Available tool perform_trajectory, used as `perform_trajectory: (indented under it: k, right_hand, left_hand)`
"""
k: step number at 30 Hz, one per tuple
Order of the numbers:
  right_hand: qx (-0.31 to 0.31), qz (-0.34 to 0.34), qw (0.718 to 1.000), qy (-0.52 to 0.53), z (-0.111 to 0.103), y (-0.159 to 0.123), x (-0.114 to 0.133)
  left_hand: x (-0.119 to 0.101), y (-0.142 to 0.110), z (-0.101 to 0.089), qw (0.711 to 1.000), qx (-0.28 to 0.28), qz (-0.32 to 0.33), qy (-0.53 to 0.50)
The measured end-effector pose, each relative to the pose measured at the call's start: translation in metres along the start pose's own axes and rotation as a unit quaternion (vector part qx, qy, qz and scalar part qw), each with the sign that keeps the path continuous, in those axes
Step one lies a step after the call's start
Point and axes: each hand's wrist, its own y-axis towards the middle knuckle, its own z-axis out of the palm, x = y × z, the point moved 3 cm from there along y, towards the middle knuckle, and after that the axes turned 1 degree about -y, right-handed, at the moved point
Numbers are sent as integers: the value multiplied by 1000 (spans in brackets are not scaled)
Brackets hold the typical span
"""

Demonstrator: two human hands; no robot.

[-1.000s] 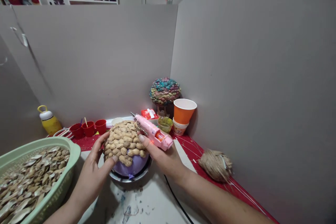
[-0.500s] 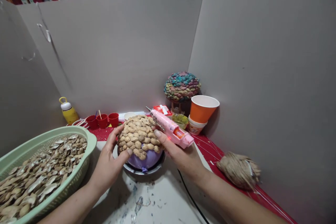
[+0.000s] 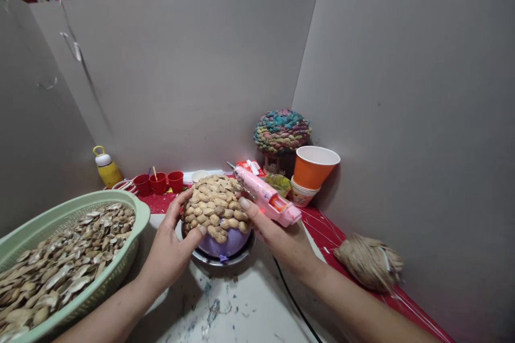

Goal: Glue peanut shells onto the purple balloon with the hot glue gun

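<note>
A purple ball (image 3: 219,244) largely covered in glued peanut shells (image 3: 213,203) rests in a metal bowl (image 3: 239,255) at the centre. My left hand (image 3: 171,249) cups the ball's left side, thumb and fingers spread against the shells. My right hand (image 3: 277,236) grips a pink hot glue gun (image 3: 265,195), nozzle pointing up-left past the ball's top, index finger touching the shells on the right side. The gun's black cord (image 3: 293,305) runs toward me.
A green basket (image 3: 129,249) of peanut shells sits at the left. Red cups (image 3: 159,182), a yellow bottle (image 3: 107,167), a stack of orange paper cups (image 3: 311,171), a yarn-wrapped ball (image 3: 281,131) and a twine bundle (image 3: 368,262) line the red table edge. Grey partition walls enclose the desk.
The view has shifted left, so everything sits further right in frame. My hands keep the same hold on the ball and glue gun.
</note>
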Motion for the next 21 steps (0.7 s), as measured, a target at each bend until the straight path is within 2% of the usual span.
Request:
perform_trajectory:
  k: [3, 12, 21]
  right_hand:
    - [24, 5, 1000, 10, 1, 0, -1]
    - [26, -1, 999, 27, 1, 0, 0]
    - [29, -5, 999, 39, 1, 0, -1]
  left_hand:
    - [0, 0, 0, 1000, -2, -1, 3]
    - [0, 0, 0, 999, 7, -12, -48]
    - [-3, 0, 3, 1000, -18, -6, 9]
